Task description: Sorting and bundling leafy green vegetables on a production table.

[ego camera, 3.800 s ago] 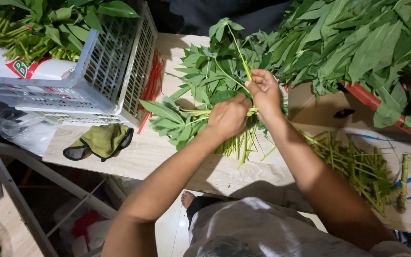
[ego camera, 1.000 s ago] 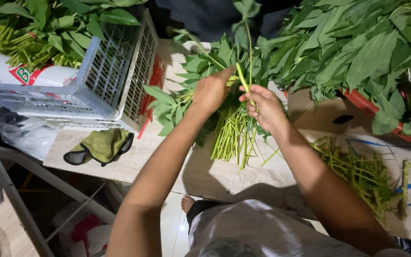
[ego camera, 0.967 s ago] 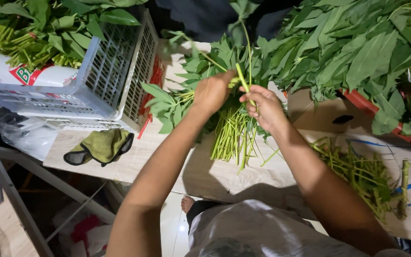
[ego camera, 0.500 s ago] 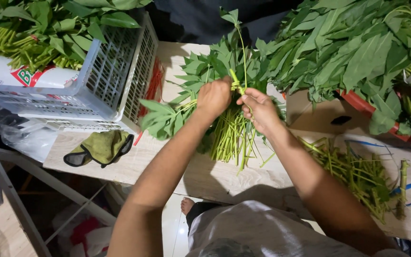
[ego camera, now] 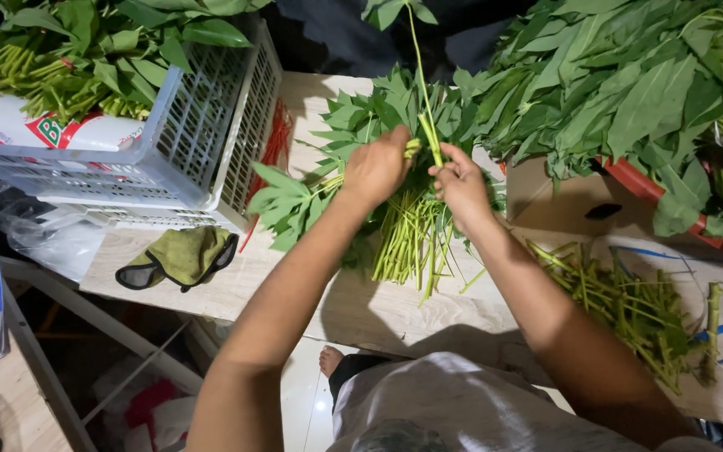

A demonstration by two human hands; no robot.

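Note:
My left hand (ego camera: pixel 376 166) grips a bundle of leafy green stalks (ego camera: pixel 407 238) that lies on the wooden table (ego camera: pixel 236 280), its cut ends pointing toward me. My right hand (ego camera: pixel 460 180) pinches a single long stalk (ego camera: pixel 422 92) just beside the left hand and holds it upright, with its leafy tip high above the bundle. The two hands are almost touching over the bundle's middle.
A white plastic crate (ego camera: pixel 186 142) with greens stands at the left. A large heap of broad leaves (ego camera: pixel 629 75) fills the right back, over a red tray (ego camera: pixel 654 180). Trimmed stems (ego camera: pixel 629 301) lie at the right. A folded green cloth (ego camera: pixel 179 255) rests near the table's front edge.
The right hand has raised the single stalk higher, its tip now near the top edge. The left hand stays on the bundle, shifted slightly.

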